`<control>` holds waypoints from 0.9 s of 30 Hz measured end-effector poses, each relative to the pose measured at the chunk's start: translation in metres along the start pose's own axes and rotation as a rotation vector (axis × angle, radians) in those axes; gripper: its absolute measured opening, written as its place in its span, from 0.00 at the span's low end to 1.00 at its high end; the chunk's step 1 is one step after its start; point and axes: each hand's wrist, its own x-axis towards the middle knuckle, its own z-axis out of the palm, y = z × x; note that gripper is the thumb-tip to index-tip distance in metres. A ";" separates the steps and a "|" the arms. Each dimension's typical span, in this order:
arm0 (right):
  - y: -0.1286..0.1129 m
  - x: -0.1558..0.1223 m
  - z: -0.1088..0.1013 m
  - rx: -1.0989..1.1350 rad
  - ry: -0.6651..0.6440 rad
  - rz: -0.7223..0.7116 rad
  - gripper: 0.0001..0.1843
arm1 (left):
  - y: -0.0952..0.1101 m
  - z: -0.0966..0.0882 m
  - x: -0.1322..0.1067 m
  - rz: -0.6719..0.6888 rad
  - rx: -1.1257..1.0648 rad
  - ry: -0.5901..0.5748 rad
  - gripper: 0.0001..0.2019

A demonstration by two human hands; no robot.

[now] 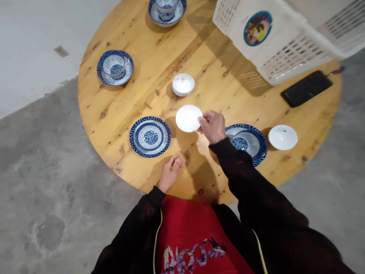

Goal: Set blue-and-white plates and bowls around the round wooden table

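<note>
Pinching a small white dish (187, 118) at its three o'clock edge with the right hand (213, 126), at six o'clock from the stacked white dishes (183, 84). Holding the left hand (171, 171) loosely closed, at five o'clock from the blue-patterned plate (150, 137).

Shines smooth like glazed ceramic on the small white dish (186, 118). Repeats that glossy finish on the blue-patterned plate (150, 137) and the white bowl (283, 137). Looks like varnished wood, knotty and glossy, across the round surface (151, 72). Resembles moulded plastic (smooth around the perforations) on the white basket (239, 17). Appears smooth and dark on the phone (307, 88), matt and cloth-like on the 2 black sleeves (256, 190), rough as concrete on the floor (57, 182).
</note>
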 end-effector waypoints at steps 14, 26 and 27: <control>0.038 -0.085 0.035 -0.083 -0.034 0.070 0.10 | -0.004 0.012 0.033 -0.043 -0.089 0.094 0.18; 0.044 -0.094 0.037 -0.010 -0.078 0.080 0.12 | -0.004 0.007 0.033 -0.040 -0.012 0.067 0.15; 0.045 -0.095 0.037 -0.003 -0.077 0.081 0.13 | -0.004 0.006 0.032 -0.040 -0.002 0.060 0.15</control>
